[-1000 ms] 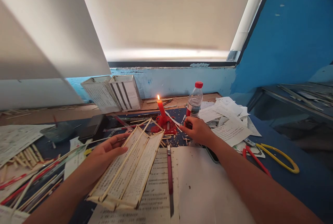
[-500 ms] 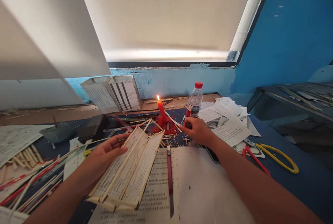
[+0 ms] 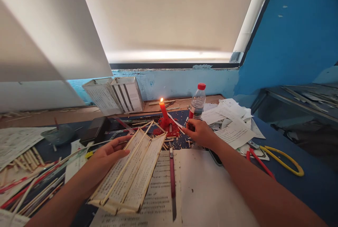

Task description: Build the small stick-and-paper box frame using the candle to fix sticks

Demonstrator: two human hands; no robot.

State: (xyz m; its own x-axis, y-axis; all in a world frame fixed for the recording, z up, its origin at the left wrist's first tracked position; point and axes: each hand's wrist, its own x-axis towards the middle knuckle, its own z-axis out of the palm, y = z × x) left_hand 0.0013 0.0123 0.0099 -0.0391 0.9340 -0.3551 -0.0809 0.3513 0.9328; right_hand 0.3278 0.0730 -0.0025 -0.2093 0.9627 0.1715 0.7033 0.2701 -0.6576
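Observation:
My left hand grips the left side of a long model frame made of thin wooden sticks and printed paper, tilted over an open book. Its fingers partly go behind the frame. My right hand is closed, pinching a narrow white paper strip that slants up toward the candle. A lit red candle stands in a mound of melted red wax, its flame above the strip's tip. Between the frame and the book's blank page lies a dark red craft knife.
A red-capped water bottle and loose printed papers stand behind my right hand. Yellow-handled scissors lie at right. Two paper-covered boxes stand by the wall. Sticks and red tubes clutter the left; a dark box sits behind.
Hardly anything differs. The candle flame has flickered slightly; both hands, the frame and the paper strip keep their places.

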